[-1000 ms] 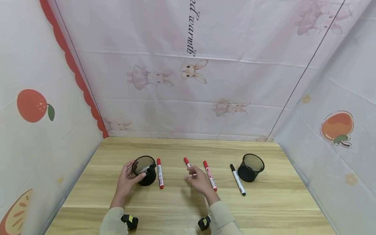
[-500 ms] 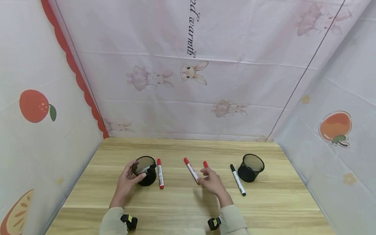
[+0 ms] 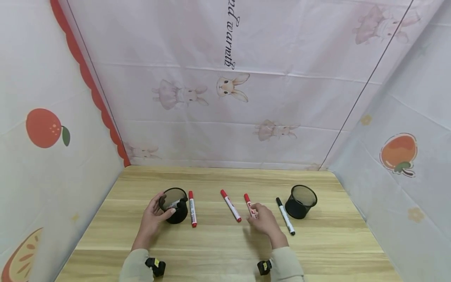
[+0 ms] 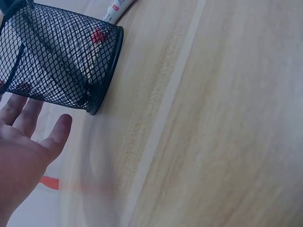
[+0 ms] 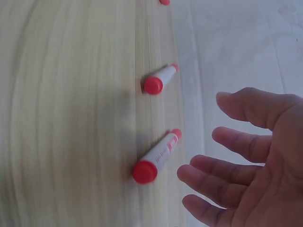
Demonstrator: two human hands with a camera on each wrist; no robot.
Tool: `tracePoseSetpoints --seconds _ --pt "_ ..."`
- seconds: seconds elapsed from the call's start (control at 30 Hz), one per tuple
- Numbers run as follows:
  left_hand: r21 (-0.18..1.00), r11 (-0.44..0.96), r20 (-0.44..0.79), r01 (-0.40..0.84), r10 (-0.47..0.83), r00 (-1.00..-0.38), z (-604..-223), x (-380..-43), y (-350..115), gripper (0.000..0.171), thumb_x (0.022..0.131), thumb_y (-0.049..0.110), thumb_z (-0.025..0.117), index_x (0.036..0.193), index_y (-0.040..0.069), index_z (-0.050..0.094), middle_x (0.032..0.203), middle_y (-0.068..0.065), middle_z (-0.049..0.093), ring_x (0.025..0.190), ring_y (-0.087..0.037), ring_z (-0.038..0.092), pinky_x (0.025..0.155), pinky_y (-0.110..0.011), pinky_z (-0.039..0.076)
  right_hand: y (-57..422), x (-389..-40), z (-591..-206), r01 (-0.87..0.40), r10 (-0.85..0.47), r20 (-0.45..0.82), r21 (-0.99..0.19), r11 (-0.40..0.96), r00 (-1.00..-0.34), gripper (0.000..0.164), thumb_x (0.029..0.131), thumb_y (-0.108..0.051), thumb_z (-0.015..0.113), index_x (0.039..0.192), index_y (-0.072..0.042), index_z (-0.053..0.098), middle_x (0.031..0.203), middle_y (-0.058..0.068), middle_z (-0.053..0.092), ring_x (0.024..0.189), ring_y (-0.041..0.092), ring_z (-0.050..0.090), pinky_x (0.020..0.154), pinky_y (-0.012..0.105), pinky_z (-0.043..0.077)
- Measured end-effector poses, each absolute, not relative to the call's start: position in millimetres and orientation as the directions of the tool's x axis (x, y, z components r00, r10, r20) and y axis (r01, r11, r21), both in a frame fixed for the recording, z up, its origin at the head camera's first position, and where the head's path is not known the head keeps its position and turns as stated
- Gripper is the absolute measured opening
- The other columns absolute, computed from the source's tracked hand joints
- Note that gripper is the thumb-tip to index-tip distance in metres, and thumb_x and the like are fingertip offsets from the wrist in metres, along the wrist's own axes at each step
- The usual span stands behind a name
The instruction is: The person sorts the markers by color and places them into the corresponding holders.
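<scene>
My left hand (image 3: 152, 217) holds a black mesh pen cup (image 3: 179, 216) standing on the table, with the thumb on its near side and fingers at its far left. A marker with a black cap (image 3: 175, 204) leans inside this cup. In the left wrist view the fingers lie along the mesh wall (image 4: 52, 52). My right hand (image 3: 265, 221) hovers beside a red-capped marker (image 3: 247, 198) and partly covers it in the head view. The right wrist view shows its fingers spread loosely, apart from that marker (image 5: 158, 155), holding nothing.
Two more red-capped markers lie on the wooden table: one in the middle (image 3: 231, 206), one beside the held cup (image 3: 192, 209). Farther right are a black-capped marker (image 3: 285, 216) and a second mesh cup (image 3: 298, 208). Printed cloth walls surround the table's back and sides.
My right hand has moved right, from the middle red marker to the right-hand red one. The markers lie where they were. My left hand stays on the cup.
</scene>
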State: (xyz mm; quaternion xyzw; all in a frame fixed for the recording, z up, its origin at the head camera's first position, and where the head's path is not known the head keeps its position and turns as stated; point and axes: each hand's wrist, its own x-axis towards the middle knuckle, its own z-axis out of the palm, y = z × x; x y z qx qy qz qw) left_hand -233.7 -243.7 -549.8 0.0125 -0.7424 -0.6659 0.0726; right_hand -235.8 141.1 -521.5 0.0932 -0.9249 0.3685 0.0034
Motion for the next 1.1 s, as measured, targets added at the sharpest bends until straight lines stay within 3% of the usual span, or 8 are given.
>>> tracePoseSetpoints --seconds 0.27,0.43,0.67,0.93,1.1 --pt "0.991 0.124 0.064 0.049 -0.122 -0.99 -552.1 -234.0 -244.9 0.083 0.078 0.021 0.077 0.145 0.013 0.03 0.145 -0.011 0.034 0.134 -0.026 0.025 0.105 -0.045 0.025 151.3 -238.7 -520.0 -0.172 -0.168 0.061 -0.578 0.798 -0.984 0.038 0.08 -0.013 0.071 0.112 0.003 0.058 0.103 0.021 0.058 0.081 0.024 0.053 0.073 0.045 0.046" --pt "0.99 0.134 0.055 0.039 -0.12 -0.991 -551.4 -233.6 -244.6 0.084 0.077 0.022 0.077 0.146 0.012 0.029 0.145 -0.011 0.034 0.134 -0.025 0.027 0.105 -0.043 0.027 159.7 -239.6 -522.5 -0.16 -0.148 0.065 -0.529 0.833 -0.987 0.036 0.081 -0.015 0.07 0.111 0.002 0.059 0.092 0.013 0.056 0.074 0.022 0.049 0.068 0.042 0.046" --pt "0.988 0.146 0.062 0.045 -0.113 -0.992 -547.2 -231.8 -246.2 0.082 0.074 0.022 0.079 0.144 0.014 0.036 0.142 -0.01 0.039 0.13 -0.023 0.034 0.103 -0.041 0.029 170.9 -239.6 -532.5 -0.14 -0.116 0.078 -0.508 0.85 -0.99 0.035 0.08 -0.016 0.07 0.11 0.001 0.06 0.09 0.012 0.054 0.073 0.023 0.05 0.068 0.043 0.046" --pt "0.985 0.167 0.062 0.038 -0.138 -0.988 -549.4 -237.5 -246.8 0.082 0.073 0.025 0.08 0.143 0.015 0.038 0.14 -0.007 0.042 0.128 -0.02 0.038 0.102 -0.039 0.032 182.6 -244.7 -533.8 -0.108 -0.072 0.092 -0.476 0.873 -0.993 0.037 0.079 -0.016 0.068 0.111 -0.001 0.06 0.115 0.024 0.051 0.102 0.042 0.051 0.081 0.054 0.043" --pt "0.985 0.165 0.066 0.041 -0.144 -0.987 -549.0 -236.8 -246.9 0.083 0.073 0.024 0.08 0.143 0.012 0.037 0.139 -0.007 0.043 0.127 -0.02 0.039 0.101 -0.038 0.033 189.0 -246.7 -533.3 -0.092 -0.06 0.08 -0.473 0.876 -0.995 0.039 0.077 -0.014 0.069 0.111 0.001 0.059 0.116 0.027 0.05 0.104 0.043 0.05 0.082 0.055 0.042"
